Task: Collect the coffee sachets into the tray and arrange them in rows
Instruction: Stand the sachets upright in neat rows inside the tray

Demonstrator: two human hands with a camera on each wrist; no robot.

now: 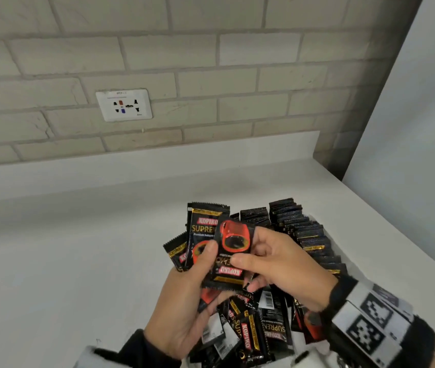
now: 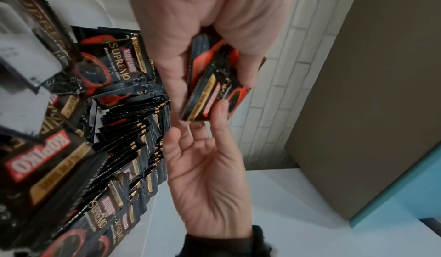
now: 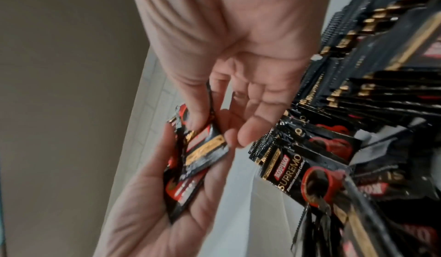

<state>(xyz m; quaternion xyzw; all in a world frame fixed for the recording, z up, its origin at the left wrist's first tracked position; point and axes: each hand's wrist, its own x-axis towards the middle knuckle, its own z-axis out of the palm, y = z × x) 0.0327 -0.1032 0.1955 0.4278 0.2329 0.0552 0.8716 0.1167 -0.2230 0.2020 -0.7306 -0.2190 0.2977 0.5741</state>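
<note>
Both hands hold a small stack of sachets [image 1: 227, 261] above the tray's loose pile at 6 o'clock: left hand [image 1: 184, 296] cups it, right hand [image 1: 277, 264] pinches the top one. Standing rows [image 1: 309, 235] lie at 2 o'clock. Judged light, limp, slick foil; grip by the edges.

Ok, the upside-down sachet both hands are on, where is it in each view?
Head: the sachet sits centre-low, pinched between left hand and right hand, its logo inverted.
Left wrist: centre-upper, on a small stack under the left thumb.
Right wrist: centre-left, pinched by the right thumb.
Shared landmark: the row of upright sachets beside the hands, at left in the left wrist view and upper right in the right wrist view.
</note>
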